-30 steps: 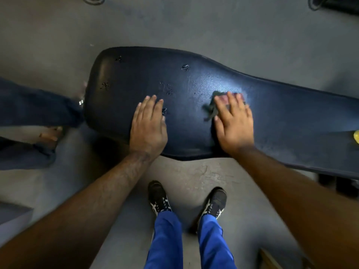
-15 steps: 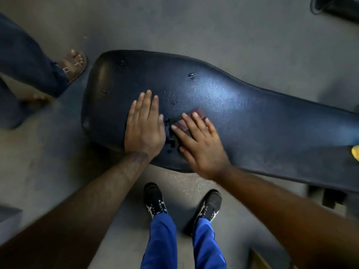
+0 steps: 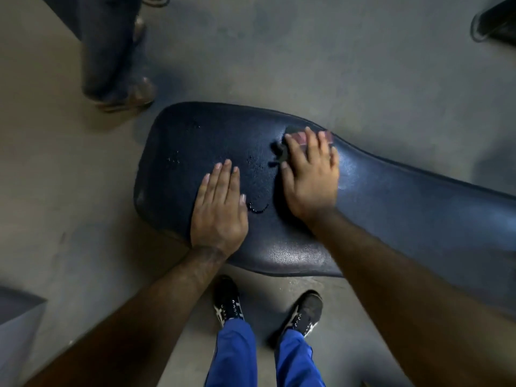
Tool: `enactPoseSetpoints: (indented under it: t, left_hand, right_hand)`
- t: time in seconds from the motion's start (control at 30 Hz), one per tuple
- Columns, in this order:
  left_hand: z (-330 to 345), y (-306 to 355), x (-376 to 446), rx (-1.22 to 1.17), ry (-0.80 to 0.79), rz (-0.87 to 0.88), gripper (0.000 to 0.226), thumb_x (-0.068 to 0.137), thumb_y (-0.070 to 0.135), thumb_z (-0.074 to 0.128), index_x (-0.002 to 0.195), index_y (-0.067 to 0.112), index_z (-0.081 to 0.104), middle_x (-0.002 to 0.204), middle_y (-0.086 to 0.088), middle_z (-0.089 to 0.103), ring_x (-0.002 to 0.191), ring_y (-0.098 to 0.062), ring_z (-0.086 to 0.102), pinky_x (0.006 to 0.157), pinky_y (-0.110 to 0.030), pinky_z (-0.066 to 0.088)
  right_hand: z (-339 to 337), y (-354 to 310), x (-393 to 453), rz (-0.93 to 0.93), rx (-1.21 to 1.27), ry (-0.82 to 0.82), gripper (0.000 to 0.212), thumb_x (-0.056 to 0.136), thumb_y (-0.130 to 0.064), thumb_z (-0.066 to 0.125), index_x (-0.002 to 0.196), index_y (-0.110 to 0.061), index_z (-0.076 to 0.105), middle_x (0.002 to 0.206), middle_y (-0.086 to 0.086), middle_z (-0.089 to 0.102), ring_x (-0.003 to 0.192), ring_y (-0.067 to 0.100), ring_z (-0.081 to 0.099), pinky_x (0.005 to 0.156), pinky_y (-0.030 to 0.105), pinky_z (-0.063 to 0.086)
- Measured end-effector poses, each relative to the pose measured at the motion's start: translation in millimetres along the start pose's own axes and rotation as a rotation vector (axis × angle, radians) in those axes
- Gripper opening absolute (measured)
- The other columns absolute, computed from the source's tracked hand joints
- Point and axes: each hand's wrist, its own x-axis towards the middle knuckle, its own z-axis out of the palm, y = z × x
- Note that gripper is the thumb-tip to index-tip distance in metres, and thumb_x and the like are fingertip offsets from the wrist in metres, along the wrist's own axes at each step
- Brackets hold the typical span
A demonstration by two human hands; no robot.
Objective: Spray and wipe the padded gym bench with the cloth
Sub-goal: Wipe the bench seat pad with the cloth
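Viewed from above, we see the floor (image 3: 363, 65), then the padded gym bench (image 3: 405, 208) running from centre to the right edge, its surface beaded with spray droplets (image 3: 258, 206). We note 2 hands on the pad. The left hand (image 3: 219, 209) lies flat, fingers straight, holding nothing and bracing near the front edge. The right hand (image 3: 310, 174) presses the cloth (image 3: 301, 138) flat against the far edge of the pad; only a reddish strip and a dark corner show beyond the fingers. Compared with 0.5 s ago, the cloth has travelled from beside the left hand toward the far edge. We judge the wiping stroke under way, with wet patches remaining between the hands. A second person's sandalled foot (image 3: 131, 93) stands beyond the bench end.
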Motion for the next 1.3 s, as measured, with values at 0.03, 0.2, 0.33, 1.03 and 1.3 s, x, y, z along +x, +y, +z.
enactPoseSetpoints:
  t: [0.03,0.2,0.33,1.03,1.3]
  left_hand:
    - [-0.4,0.4,-0.6,0.003,0.001,0.001,0.055,0.097,0.028,0.034,0.145,0.001,0.039,0.155,-0.015,0.034,0.146,-0.026,0.026,0.121,-0.042,0.018]
    - [-0.4,0.7,-0.5,0.012,0.001,0.006,0.055,0.097,0.027,0.035,0.146,0.001,0.038,0.155,-0.014,0.033,0.146,-0.026,0.026,0.121,-0.042,0.018]
    - [-1.0,0.6,-0.6,0.004,0.021,-0.001,0.054,0.096,0.026,0.038,0.144,0.001,0.040,0.154,-0.015,0.035,0.146,-0.026,0.027,0.121,-0.041,0.018]
    - [1.0,-2.6,-4.1,-0.088,0.057,-0.016,0.051,0.096,0.022,0.040,0.142,0.000,0.044,0.151,-0.016,0.040,0.144,-0.027,0.031,0.121,-0.041,0.020]
    - [-4.2,-7.0,-4.4,-0.252,0.058,-0.005,0.046,0.094,0.015,0.042,0.138,0.003,0.050,0.150,-0.014,0.043,0.143,-0.026,0.032,0.121,-0.038,0.018]
  right_hand:
    - [3.2,-11.6,-7.6,-0.107,-0.012,-0.011,0.055,0.097,-0.042,0.039,0.150,-0.028,0.042,0.160,0.010,0.033,0.151,0.033,0.022,0.122,0.052,0.017]
    - [-5.7,20.6,22.3,-0.451,-0.072,-0.104,0.056,0.095,-0.036,0.040,0.151,-0.030,0.041,0.161,0.008,0.034,0.151,0.031,0.023,0.121,0.051,0.020]
    - [7.6,-34.0,28.8,-0.208,-0.009,-0.042,0.058,0.093,-0.039,0.039,0.150,-0.029,0.043,0.160,0.008,0.035,0.150,0.031,0.025,0.121,0.052,0.020]
    - [-7.3,18.7,27.9,-0.413,-0.022,-0.100,0.057,0.091,-0.033,0.041,0.149,-0.031,0.045,0.160,0.007,0.035,0.150,0.030,0.025,0.121,0.051,0.021]
    - [0.0,15.7,-45.9,-0.591,-0.069,-0.159,0.059,0.094,-0.040,0.044,0.151,-0.030,0.041,0.163,0.008,0.028,0.152,0.030,0.019,0.123,0.052,0.017]
